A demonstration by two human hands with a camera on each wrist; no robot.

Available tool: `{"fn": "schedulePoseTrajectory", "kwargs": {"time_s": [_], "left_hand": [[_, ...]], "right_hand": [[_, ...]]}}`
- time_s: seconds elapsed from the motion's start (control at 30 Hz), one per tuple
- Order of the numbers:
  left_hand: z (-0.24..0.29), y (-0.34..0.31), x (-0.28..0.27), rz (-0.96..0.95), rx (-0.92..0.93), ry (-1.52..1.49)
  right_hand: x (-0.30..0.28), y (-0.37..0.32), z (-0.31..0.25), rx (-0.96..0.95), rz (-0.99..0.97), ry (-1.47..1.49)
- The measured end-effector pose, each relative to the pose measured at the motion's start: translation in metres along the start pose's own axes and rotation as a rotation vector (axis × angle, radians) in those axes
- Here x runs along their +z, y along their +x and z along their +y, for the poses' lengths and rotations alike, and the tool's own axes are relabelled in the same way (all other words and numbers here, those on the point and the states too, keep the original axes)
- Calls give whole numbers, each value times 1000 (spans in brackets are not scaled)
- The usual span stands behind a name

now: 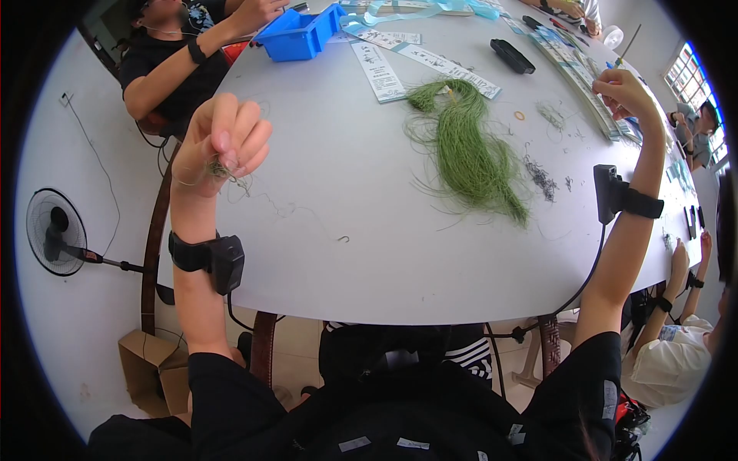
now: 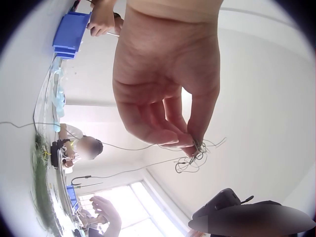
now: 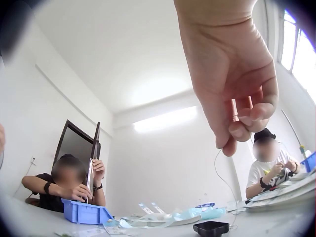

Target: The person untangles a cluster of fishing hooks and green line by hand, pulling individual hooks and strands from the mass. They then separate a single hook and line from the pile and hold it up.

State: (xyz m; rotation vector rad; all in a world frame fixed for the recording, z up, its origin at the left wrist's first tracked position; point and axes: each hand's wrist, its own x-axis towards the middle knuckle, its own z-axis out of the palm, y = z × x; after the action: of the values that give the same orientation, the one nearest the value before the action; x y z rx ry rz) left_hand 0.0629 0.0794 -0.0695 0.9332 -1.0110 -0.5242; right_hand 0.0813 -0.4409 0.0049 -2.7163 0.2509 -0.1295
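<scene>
My left hand [image 1: 221, 146] is raised over the left side of the table and pinches a small tangle of thin fishing line with hooks [image 2: 196, 159] between thumb and fingertips. From that tangle a loose strand trails off, ending in a fish hook [image 2: 79, 178], which in the head view overlaps the white tabletop. At the far right, my right hand [image 1: 629, 94] is lifted, thumb and forefinger pinching a thin line [image 3: 223, 174] that dangles below the fingertips. Between the hands lies a long bundle of green line [image 1: 469, 146] on the table.
Behind the bundle lie printed paper strips [image 1: 378, 73], a black tray [image 1: 513, 56] and a blue bin [image 1: 300, 34]. Small dark hooks [image 1: 542, 178] and a tan ring [image 1: 520, 116] are scattered right of it. Other people sit around the table [image 1: 369, 284]; a fan [image 1: 58, 230] stands left.
</scene>
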Motion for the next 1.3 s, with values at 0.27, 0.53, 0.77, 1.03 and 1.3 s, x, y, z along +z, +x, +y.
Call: {"fn": "schedulePoseTrajectory", "kwargs": {"time_s": [0.27, 0.53, 0.77, 1.03, 1.3], "left_hand": [[-3, 0, 3, 128, -62, 122], [-15, 10, 14, 377, -323, 384], [-24, 14, 23, 346, -353, 406], [-33, 19, 33, 350, -367, 456], [-34, 19, 36, 336, -343, 425]], "right_hand": [[6, 22, 23, -60, 133, 112], [14, 17, 9, -96, 225, 93], [34, -13, -82, -593, 130, 139], [142, -87, -179, -828, -438, 550], [148, -102, -191, -654, -876, 660]]}}
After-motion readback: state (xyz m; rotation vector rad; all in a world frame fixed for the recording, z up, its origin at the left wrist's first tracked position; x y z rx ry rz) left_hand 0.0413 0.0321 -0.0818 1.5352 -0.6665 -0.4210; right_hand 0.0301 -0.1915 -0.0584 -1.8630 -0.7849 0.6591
